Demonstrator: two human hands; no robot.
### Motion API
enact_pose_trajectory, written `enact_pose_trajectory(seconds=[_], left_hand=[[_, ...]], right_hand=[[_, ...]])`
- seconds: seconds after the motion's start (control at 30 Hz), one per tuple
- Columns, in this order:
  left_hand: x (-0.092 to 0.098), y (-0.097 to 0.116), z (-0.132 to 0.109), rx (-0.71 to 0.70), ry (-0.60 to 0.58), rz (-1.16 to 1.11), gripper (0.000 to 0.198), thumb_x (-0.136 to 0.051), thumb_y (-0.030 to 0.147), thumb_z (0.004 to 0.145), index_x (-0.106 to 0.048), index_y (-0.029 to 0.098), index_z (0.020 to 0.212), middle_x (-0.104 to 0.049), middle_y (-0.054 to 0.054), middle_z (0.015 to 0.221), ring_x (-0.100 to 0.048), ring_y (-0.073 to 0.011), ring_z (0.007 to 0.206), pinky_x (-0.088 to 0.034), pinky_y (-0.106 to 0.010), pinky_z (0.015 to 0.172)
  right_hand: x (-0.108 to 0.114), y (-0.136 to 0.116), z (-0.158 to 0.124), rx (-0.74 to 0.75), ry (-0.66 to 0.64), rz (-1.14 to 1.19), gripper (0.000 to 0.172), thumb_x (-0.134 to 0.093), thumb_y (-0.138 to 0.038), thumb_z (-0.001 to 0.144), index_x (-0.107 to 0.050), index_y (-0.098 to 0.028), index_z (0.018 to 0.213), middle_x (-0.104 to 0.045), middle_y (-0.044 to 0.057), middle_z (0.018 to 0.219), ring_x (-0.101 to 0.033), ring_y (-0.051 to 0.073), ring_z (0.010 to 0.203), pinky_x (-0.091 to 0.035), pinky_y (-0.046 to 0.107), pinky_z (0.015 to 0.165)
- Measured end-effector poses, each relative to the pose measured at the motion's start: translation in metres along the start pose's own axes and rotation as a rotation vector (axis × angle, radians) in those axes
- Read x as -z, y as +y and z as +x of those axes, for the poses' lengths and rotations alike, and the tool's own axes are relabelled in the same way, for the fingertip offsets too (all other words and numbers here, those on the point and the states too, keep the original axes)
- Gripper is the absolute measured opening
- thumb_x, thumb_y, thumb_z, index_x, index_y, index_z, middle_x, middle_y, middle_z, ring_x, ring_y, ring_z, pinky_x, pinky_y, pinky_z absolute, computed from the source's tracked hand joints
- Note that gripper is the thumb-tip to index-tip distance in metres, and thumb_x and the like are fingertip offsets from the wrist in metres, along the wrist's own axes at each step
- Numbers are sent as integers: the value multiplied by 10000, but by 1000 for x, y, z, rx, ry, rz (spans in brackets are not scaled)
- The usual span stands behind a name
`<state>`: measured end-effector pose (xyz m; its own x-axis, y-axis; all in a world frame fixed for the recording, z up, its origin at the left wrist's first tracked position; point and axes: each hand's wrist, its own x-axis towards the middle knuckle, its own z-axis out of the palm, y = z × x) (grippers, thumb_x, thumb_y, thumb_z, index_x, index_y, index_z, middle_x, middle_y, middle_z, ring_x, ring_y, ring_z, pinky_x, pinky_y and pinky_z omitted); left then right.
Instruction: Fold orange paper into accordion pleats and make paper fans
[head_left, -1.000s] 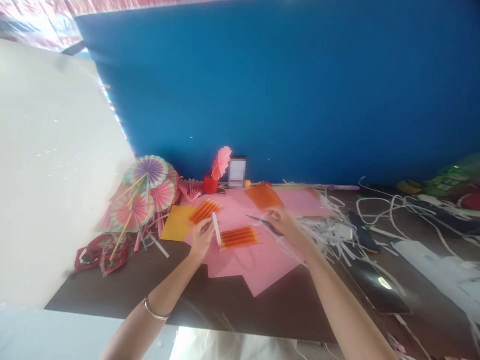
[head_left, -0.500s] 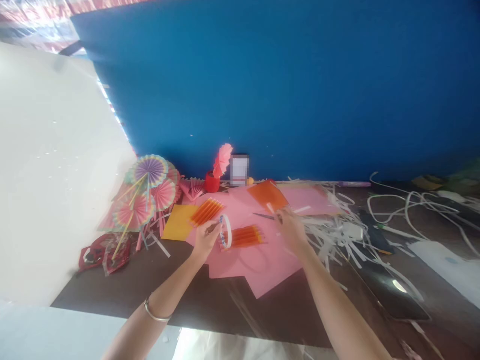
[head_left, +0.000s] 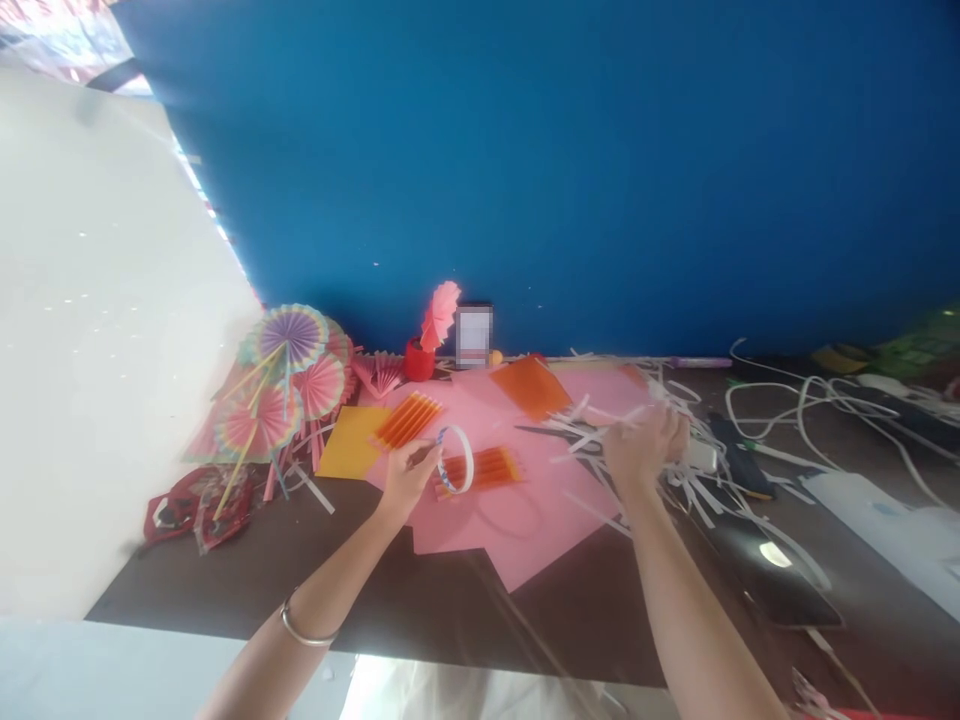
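My left hand (head_left: 409, 480) pinches a white tape roll (head_left: 466, 460) by its left edge and keeps it upright over the pink paper (head_left: 517, 540). Behind the roll lies a pleated orange paper (head_left: 491, 468), and a second pleated orange piece (head_left: 409, 420) rests beyond my left hand. My right hand (head_left: 645, 440) is in the heap of white paper strips (head_left: 694, 480), its fingers curled and partly blurred. What it grips is hidden. A dark pointed blade (head_left: 544, 431) sticks out to the left of it among the strips.
Paper fans (head_left: 289, 370) stand at the left, near a red packet (head_left: 199, 505). A red pot (head_left: 420, 360) and flat orange paper (head_left: 531, 388) are at the back. White cables (head_left: 802, 410), a dark phone (head_left: 780, 575) and a white sheet (head_left: 885, 520) occupy the right side.
My right hand has moved right, from over the pink paper into the heap of strips. Strips now spread further left over the blade. The tape roll has turned to show a wider ring.
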<state>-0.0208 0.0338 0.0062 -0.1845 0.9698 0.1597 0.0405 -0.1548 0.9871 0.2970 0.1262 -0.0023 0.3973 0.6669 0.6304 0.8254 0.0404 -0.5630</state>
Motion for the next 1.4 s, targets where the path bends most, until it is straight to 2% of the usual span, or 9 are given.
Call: enact_pose_trajectory(seconds=[0.1, 0.2, 0.37, 0.57, 0.7, 0.83, 1.1, 1.2, 1.4], left_hand=[[0, -1, 0, 8, -6, -19, 263, -657, 342, 712, -694, 128, 859, -712, -85, 824, -665, -193, 770, -521, -281, 706], [0, -2, 0, 22, -27, -41, 279, -662, 348, 711, -693, 126, 877, -713, -94, 833, -669, -201, 788, -525, -292, 716], [-2, -6, 1, 83, -28, -97, 257, -675, 351, 700, -693, 130, 830, -709, -73, 803, -659, -174, 723, -522, -268, 658], [-1, -12, 4, 71, -10, -112, 247, -679, 353, 692, -695, 138, 812, -705, -55, 800, -652, -175, 751, -522, -275, 676], [-1, -9, 3, 124, 7, -126, 291, -686, 366, 684, -679, 131, 855, -700, -60, 812, -651, -171, 755, -524, -272, 685], [-4, -2, 0, 133, -11, -162, 449, -695, 390, 674, -610, 152, 1046, -668, -31, 758, -629, -145, 662, -535, -277, 616], [2, -1, -6, -220, -357, 115, 315, -701, 377, 683, -677, 187, 934, -546, -94, 1012, -556, -206, 985, -549, -289, 698], [5, -3, -8, -360, -361, 347, 205, -617, 365, 772, -683, 193, 861, -508, -81, 966, -540, -193, 958, -547, -304, 690], [10, 5, -10, -670, -229, 834, 167, -519, 278, 848, -640, 185, 780, -482, -103, 1175, -425, -242, 1157, -404, -424, 954]], right_hand=[[5, -15, -9, 156, 8, -78, 550, -377, -62, 659, -504, -147, 1187, -430, 174, 1317, -260, 359, 1285, -155, 638, 992], [9, -38, -22, 304, -24, 24, 430, -352, -52, 720, -599, -195, 1042, -538, 130, 1183, -340, 308, 1249, -213, 582, 1010], [23, -94, -58, 487, -330, 523, 209, -475, -233, 845, -606, -225, 1007, -628, 93, 1015, -561, 246, 1009, -436, 446, 904], [29, -123, -90, 377, -612, 782, 214, -562, -307, 830, -657, -261, 1016, -625, 72, 1091, -590, 230, 1014, -520, 370, 834], [22, -118, -92, 223, -600, 859, 162, -605, -317, 801, -691, -262, 927, -644, 68, 1036, -607, 228, 975, -541, 368, 803], [22, -119, -88, 115, -595, 976, 111, -659, -312, 754, -683, -239, 835, -653, 56, 952, -632, 197, 891, -552, 335, 777], [23, -115, -72, -39, -589, 933, 185, -631, -368, 767, -656, -197, 833, -685, 59, 844, -654, 200, 792, -539, 341, 730], [23, -109, -67, 11, -650, 841, 197, -595, -371, 785, -652, -183, 777, -680, 57, 768, -643, 194, 718, -528, 328, 672], [24, -95, -52, 157, -745, 634, 217, -535, -370, 801, -646, -192, 746, -668, 58, 809, -622, 196, 762, -503, 316, 671]])
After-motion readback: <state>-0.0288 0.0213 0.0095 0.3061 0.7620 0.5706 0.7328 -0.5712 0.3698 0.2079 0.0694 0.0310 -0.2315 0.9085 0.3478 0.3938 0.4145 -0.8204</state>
